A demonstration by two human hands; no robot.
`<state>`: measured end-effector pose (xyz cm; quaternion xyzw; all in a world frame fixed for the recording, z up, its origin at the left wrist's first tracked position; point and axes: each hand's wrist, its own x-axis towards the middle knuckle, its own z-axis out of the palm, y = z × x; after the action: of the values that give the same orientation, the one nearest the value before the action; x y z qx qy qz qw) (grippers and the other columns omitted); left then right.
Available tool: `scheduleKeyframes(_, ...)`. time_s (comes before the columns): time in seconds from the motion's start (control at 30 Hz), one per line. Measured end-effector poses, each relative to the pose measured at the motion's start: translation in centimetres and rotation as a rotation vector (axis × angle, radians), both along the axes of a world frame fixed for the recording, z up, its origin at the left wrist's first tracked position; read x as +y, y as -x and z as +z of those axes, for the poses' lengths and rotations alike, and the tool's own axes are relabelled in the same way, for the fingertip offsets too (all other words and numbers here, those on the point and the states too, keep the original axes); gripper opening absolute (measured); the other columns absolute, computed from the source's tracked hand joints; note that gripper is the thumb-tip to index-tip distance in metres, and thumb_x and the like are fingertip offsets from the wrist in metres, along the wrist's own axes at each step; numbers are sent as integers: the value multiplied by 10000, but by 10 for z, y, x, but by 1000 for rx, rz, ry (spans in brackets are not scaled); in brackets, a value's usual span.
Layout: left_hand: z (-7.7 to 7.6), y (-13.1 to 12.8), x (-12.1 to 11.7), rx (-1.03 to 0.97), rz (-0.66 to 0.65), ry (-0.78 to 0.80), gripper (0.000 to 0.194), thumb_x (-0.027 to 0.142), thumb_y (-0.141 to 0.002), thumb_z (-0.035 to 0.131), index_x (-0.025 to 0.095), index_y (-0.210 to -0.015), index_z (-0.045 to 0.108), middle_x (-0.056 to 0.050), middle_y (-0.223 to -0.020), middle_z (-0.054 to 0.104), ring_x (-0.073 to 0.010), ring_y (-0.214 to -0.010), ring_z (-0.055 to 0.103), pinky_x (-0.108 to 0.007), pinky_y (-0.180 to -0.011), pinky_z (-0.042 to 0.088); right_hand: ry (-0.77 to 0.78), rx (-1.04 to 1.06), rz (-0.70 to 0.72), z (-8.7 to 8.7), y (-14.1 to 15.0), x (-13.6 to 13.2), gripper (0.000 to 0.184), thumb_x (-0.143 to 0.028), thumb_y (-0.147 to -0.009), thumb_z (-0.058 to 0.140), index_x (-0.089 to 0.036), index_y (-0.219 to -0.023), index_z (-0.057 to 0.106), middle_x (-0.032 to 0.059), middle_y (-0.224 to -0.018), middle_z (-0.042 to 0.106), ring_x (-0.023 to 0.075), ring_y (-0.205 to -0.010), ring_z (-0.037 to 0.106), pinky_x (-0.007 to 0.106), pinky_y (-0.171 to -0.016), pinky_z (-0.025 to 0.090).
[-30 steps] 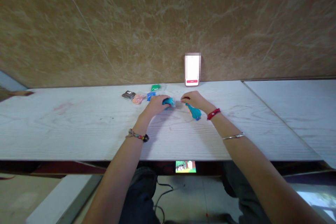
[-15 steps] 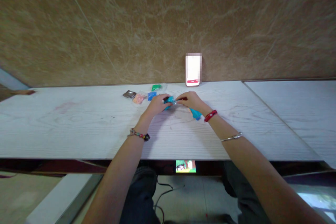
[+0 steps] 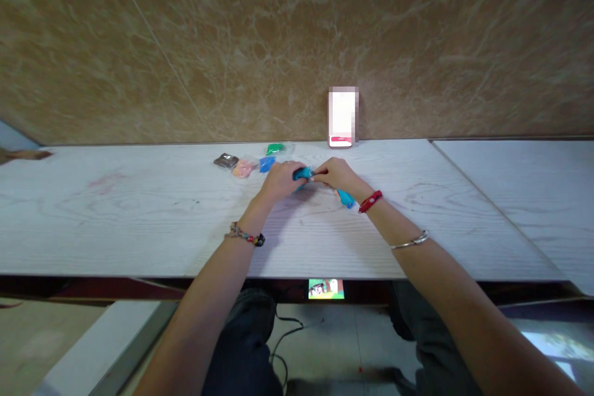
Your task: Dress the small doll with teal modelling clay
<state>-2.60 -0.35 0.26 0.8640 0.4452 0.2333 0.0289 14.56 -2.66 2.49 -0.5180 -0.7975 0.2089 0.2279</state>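
My left hand (image 3: 281, 179) is closed around a turquoise packet (image 3: 302, 174) that looks like soft clay in clear plastic. At the packet's right end, the fingertips of my right hand (image 3: 338, 173) pinch together on the clear plastic. Under my right wrist lies another turquoise piece (image 3: 346, 198) with a bit of orange beside it, partly hidden. Left of my hands are small plastic packets: a blue one (image 3: 267, 164), a green one (image 3: 275, 148), a pink one (image 3: 243, 167) and a dark brown one (image 3: 226, 161).
A phone (image 3: 342, 117) with a bright screen leans upright against the brown marbled wall (image 3: 232, 43). The white wood-grain table (image 3: 139, 216) has a seam on the right. Below its front edge, a small lit screen (image 3: 326, 289) shows, with a black cable (image 3: 288, 328) on the floor.
The view has tilted slightly, so the table sits a little higher. My left fingers have shifted around the turquoise packet, and my right fingertips stay at its end.
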Motion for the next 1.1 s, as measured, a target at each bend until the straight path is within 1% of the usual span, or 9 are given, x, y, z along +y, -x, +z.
scheduleKeyframes(0.13, 3, -1, -3, 27, -3, -35, 215, 252, -725, 575, 154, -894, 663, -70, -887, 680, -214, -833, 603, -292, -733, 411, 8, 25, 5, 2, -1, 0, 262, -250, -735, 586, -136, -500, 571, -67, -397, 395, 41, -422, 358, 200, -462, 253)
scheduleKeyframes(0.27, 4, -4, -5, -12, 13, -47, 239, 234, -716, 599, 151, -931, 663, -66, -913, 682, -214, -838, 606, -297, -757, 412, 0, 70, 29, 2, -3, 2, 224, -209, -735, 576, -127, -527, 577, -58, -427, 426, 46, -440, 377, 205, -477, 267)
scheduleKeyframes(0.4, 8, -9, -9, -32, 66, -72, 277, 226, -719, 615, 133, -978, 650, -75, -946, 685, -226, -870, 613, -314, -775, 415, 1, 95, -8, 5, -3, 2, 221, -177, -745, 556, -118, -533, 571, -61, -414, 411, 40, -427, 372, 197, -470, 266)
scheduleKeyframes(0.53, 11, -12, -13, -9, 63, -117, 275, 248, -739, 611, 135, -988, 643, -78, -941, 688, -234, -875, 620, -332, -777, 418, 57, 143, -39, 9, -2, 0, 209, -212, -767, 544, -108, -597, 607, -49, -426, 439, 50, -421, 402, 198, -472, 291)
scheduleKeyframes(0.7, 9, -12, -13, 28, 57, -105, 269, 248, -738, 622, 125, -976, 652, -101, -935, 691, -258, -864, 630, -360, -766, 422, 16, 52, -63, 8, 1, -2, 206, -176, -748, 553, -110, -563, 613, -38, -446, 465, 54, -449, 408, 201, -487, 286)
scheduleKeyframes(0.83, 6, -12, -11, -2, 40, -83, 255, 247, -723, 634, 126, -946, 658, -96, -921, 693, -245, -844, 632, -346, -753, 431, -31, 10, -84, 6, 2, -2, 184, -162, -722, 557, -110, -564, 635, -43, -429, 451, 63, -467, 397, 214, -494, 272)
scheduleKeyframes(0.9, 7, -12, -10, -63, 43, -78, 260, 239, -715, 637, 130, -950, 653, -88, -927, 692, -225, -838, 629, -323, -743, 436, -38, 70, -103, 6, 0, 0, 143, -148, -704, 560, -106, -602, 652, -47, -425, 449, 68, -474, 412, 216, -502, 279)
scheduleKeyframes(1.0, 9, -13, -9, -147, 34, -72, 277, 246, -710, 642, 127, -960, 642, -80, -925, 688, -198, -817, 621, -294, -723, 440, -1, 247, -86, 5, -6, 3, 109, -141, -689, 559, -107, -632, 646, -55, -425, 450, 63, -453, 416, 210, -483, 290)
scheduleKeyframes(1.1, 10, -12, -7, -147, -7, -63, 272, 266, -706, 648, 132, -943, 641, -66, -890, 687, -183, -785, 617, -284, -713, 442, 150, 453, -8, 3, -14, 5, 129, -135, -702, 542, -116, -585, 595, -61, -421, 443, 48, -419, 390, 195, -439, 286)
